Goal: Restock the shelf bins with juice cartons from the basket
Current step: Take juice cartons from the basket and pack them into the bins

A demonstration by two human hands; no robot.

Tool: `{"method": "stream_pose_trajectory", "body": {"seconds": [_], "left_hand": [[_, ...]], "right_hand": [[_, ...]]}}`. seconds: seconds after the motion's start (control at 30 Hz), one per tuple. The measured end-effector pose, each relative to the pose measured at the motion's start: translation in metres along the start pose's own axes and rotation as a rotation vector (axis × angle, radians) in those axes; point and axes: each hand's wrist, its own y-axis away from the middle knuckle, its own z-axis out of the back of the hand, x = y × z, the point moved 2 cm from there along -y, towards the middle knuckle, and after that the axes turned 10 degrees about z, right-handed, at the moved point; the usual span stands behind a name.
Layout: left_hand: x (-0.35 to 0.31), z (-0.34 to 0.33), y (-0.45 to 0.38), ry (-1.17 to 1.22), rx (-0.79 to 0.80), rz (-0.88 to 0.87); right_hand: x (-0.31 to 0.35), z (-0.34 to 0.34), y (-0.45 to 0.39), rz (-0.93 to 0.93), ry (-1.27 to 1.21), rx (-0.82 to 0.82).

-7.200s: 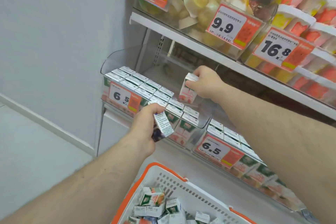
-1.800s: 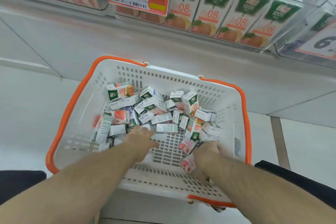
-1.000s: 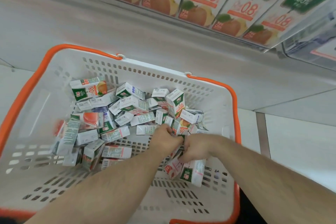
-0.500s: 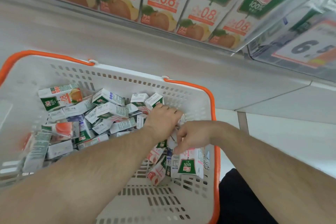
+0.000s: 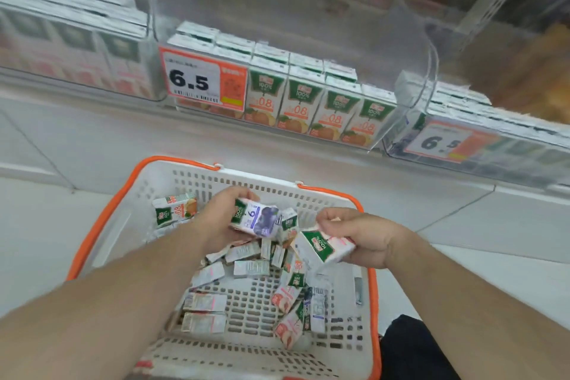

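Step in hand: picking. Each hand has a carton lifted clear of the pile in the basket (image 5: pixel 101 225), and neither has started toward the shelf.
Left hand: the left hand (image 5: pixel 216 219) is clenched around a purple-fronted carton (image 5: pixel 257 219), fingers curled over its far end, thumb side toward the person. The forearm runs in from 7 o'clock.
Right hand: the right hand (image 5: pixel 361 234) is grasping a green-and-pink carton (image 5: pixel 324 248) by one end, so the carton sticks out toward 9 o'clock, tilted. The forearm runs in from 4 o'clock.
Loose cartons: many lie jumbled on the basket floor below the hands. An orange-fronted carton (image 5: pixel 175 210) lies apart at 10 o'clock of the left hand.
Middle bin: the clear bin (image 5: pixel 428 65) at 12 o'clock holds upright orange-fronted cartons (image 5: pixel 320 108) in rows behind the price tag (image 5: pixel 203 80); the space behind them looks unfilled.
Side bins: bins at 10 and 2 o'clock are blurred, and their flavours cannot be read.
Next move, as a judgement: each carton should go to a bin of its own flavour, set upright and label forward. Neither seems to match the orange row, so the side bins need checking first.
Progress: the basket is far from emptied.
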Motion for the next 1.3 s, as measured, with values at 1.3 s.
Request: {"method": "stream_pose_trajectory", "body": {"seconds": [1.3], "left_hand": [[-0.143,0.080,0.199,-0.915,-0.142,-1.025]], "right_hand": [[0.126,-0.222,0.011,1.264,1.309,-0.277]]}}
